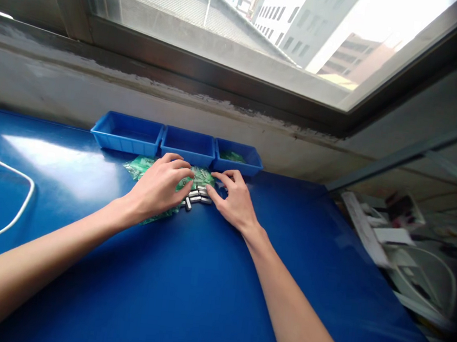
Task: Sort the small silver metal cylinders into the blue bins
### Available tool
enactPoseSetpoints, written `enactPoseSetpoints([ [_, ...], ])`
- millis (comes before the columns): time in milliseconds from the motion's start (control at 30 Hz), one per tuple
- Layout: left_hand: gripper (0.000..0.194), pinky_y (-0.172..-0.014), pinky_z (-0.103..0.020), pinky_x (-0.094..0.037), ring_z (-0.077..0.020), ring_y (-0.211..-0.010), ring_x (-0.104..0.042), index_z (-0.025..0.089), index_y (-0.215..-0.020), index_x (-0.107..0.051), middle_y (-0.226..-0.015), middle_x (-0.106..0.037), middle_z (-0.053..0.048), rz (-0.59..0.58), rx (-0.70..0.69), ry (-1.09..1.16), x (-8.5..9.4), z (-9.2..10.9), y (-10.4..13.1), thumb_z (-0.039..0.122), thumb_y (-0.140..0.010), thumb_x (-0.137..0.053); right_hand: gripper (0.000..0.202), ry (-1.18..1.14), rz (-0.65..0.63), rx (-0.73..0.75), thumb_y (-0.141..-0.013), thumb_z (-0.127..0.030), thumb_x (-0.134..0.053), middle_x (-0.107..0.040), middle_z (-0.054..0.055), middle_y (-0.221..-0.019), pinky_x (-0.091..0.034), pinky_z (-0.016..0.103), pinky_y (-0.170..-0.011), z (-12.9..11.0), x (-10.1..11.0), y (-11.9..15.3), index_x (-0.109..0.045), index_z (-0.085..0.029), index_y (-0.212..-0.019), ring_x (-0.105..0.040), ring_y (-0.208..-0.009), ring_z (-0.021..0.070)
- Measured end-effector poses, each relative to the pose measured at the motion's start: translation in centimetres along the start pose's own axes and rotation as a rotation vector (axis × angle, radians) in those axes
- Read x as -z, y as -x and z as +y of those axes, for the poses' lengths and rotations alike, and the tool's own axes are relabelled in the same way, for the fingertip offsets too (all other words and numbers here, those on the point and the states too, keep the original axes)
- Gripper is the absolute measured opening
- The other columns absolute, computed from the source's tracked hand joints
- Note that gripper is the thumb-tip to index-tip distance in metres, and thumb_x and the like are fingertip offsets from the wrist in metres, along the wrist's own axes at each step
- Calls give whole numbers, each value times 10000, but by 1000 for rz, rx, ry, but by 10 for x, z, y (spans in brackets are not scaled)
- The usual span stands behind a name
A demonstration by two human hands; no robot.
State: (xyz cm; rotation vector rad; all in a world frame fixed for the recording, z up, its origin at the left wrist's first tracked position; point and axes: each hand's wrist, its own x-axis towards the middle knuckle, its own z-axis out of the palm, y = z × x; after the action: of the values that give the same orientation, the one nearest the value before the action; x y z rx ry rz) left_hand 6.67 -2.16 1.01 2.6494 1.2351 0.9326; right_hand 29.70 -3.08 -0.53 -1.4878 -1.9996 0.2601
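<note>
forearms (60, 251) cross table (200, 287), green plastic (141, 167) separating blocks (195, 193) from bins (133, 144)

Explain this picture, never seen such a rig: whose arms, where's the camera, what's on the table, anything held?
No machine here: these are a person's own bare hands. The single picture comes from a camera worn on that person's head, looking forward and down, so the forearms run in from the bottom edge.

On the blue table lies a small cluster of metallic blocks, with crumpled green material, perhaps plastic, beside and behind it. Three blue bins stand in a row behind; the rightmost has something green inside. A white cable curves at far left.

The left hand and right hand flank the blocks, thumbs and fingers apart. Neither visibly grips anything; light contact is hard to judge.
</note>
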Motion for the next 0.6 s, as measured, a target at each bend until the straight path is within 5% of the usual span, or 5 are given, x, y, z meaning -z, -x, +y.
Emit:
enactPoseSetpoints([
  [233,240,-1022,-489,-547,-326,-1173,-599,148,-1052,-777,-1146,-766,-123,-3,-15,-5,0,1,0,252,-970,-576,232,-235,132,-54,-965,-374,-624,-787,70,-1090,-547,394,-952,5,-9,-1,-809,-266,-1053,-710,-990,245],
  [367,263,-1028,-496,-544,-325,-1202,-591,164,-1124,-762,-1172,-759,-116,-9,3,20,0,2,1,264,-975,-570,260,-599,260,-258,-854,-458,-765,-799,53,-951,-576,339,-789,4,-6,-6,-814,-234,-976,-716,-789,198],
  [600,281,-1042,-497,-532,-340,-1202,-591,148,-1141,-759,-1182,-753,-125,-60,-17,-48,1,1,1,301,-963,-603,337,-1053,243,-456,-671,-415,-917,-732,-11,-725,-544,232,-617,2,-1,-11,-779,-198,-888,-639,-614,100],
])
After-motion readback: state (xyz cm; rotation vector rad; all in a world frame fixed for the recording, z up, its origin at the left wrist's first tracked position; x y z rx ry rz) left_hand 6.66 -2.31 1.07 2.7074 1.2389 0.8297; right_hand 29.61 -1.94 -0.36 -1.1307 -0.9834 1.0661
